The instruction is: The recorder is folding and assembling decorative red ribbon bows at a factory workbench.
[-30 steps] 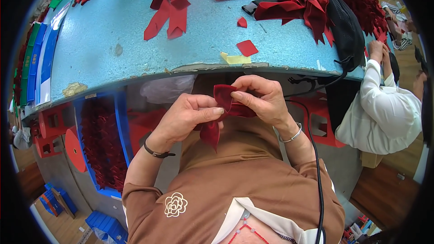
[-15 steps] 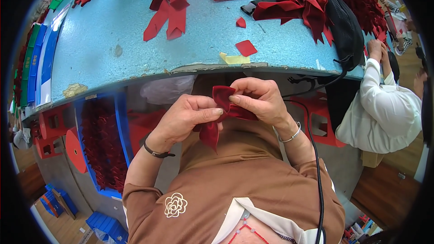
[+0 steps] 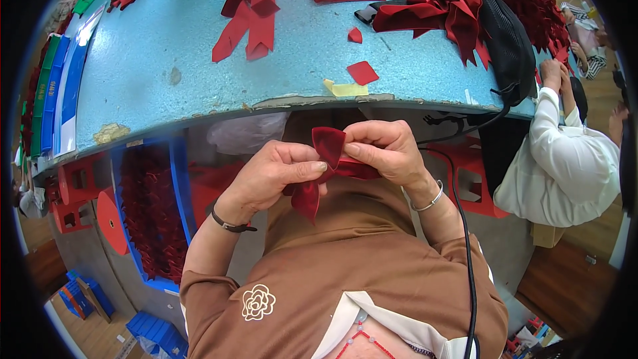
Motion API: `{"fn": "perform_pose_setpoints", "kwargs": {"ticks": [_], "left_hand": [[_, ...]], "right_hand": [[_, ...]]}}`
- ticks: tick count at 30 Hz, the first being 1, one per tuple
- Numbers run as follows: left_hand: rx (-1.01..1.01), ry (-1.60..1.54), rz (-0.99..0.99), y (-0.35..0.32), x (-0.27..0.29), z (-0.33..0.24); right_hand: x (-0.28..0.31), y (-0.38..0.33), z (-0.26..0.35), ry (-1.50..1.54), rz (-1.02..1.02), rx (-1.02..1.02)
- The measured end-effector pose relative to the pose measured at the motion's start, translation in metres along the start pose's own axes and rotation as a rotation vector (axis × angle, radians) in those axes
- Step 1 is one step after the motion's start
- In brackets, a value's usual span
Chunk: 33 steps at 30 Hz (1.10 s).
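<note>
Between my two hands, just in front of the table's near edge, is a dark red velvet ribbon bow (image 3: 327, 144). My left hand (image 3: 282, 171) pinches it near the middle, thumb on top, and one pointed ribbon end hangs below those fingers. With thumb and forefinger, my right hand (image 3: 385, 149) grips the bow's right side by the upright loop. A further part of the ribbon stretches under the right fingers. The fingertips behind the fabric are hidden.
On the blue table (image 3: 153, 86) lie heaped red ribbon bows (image 3: 432, 13), small red scraps (image 3: 362, 72), yellow tape (image 3: 347, 88) and a black mesh bag (image 3: 505, 40). A blue crate (image 3: 178, 193) of bows stands at left. A cable (image 3: 458, 193) runs down beside my right arm; a white-sleeved person (image 3: 565, 153) works at right.
My right fingers have shifted slightly on the bow, and its upright loop shows more fully. My left hand keeps its pinch almost unmoved.
</note>
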<state>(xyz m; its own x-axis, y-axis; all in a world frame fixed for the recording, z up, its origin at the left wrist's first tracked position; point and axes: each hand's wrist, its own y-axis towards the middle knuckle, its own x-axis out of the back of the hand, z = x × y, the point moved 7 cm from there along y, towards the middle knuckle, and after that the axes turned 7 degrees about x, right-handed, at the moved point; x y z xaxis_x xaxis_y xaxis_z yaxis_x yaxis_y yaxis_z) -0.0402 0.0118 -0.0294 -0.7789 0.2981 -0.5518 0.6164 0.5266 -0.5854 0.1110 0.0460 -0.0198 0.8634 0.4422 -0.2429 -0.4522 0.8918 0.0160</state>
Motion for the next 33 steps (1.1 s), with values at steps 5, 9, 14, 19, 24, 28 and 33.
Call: {"fn": "perform_pose_setpoints", "kwargs": {"ticks": [5, 9, 14, 19, 24, 28, 33], "left_hand": [[0.021, 0.038, -0.025, 0.000, 0.001, 0.001], [0.037, 0.124, 0.009, -0.004, 0.000, -0.002], [-0.086, 0.163, -0.004, -0.010, 0.011, -0.009], [-0.110, 0.211, -0.038, -0.017, 0.020, -0.012], [-0.083, 0.175, -0.043, -0.018, 0.021, -0.010], [-0.078, 0.215, -0.089, -0.013, 0.022, -0.010], [-0.017, 0.285, -0.162, -0.003, 0.018, -0.004]], "right_hand": [[-0.007, 0.003, 0.006, -0.086, 0.023, -0.009], [-0.007, 0.006, 0.001, -0.280, 0.009, 0.038], [-0.001, 0.004, -0.012, -0.111, -0.138, 0.097], [-0.009, 0.005, -0.016, -0.112, -0.105, 0.106], [-0.021, 0.009, -0.016, -0.153, 0.001, 0.108], [-0.022, 0.005, -0.019, -0.094, -0.053, 0.033], [-0.019, 0.008, -0.017, -0.173, -0.050, 0.132]]}}
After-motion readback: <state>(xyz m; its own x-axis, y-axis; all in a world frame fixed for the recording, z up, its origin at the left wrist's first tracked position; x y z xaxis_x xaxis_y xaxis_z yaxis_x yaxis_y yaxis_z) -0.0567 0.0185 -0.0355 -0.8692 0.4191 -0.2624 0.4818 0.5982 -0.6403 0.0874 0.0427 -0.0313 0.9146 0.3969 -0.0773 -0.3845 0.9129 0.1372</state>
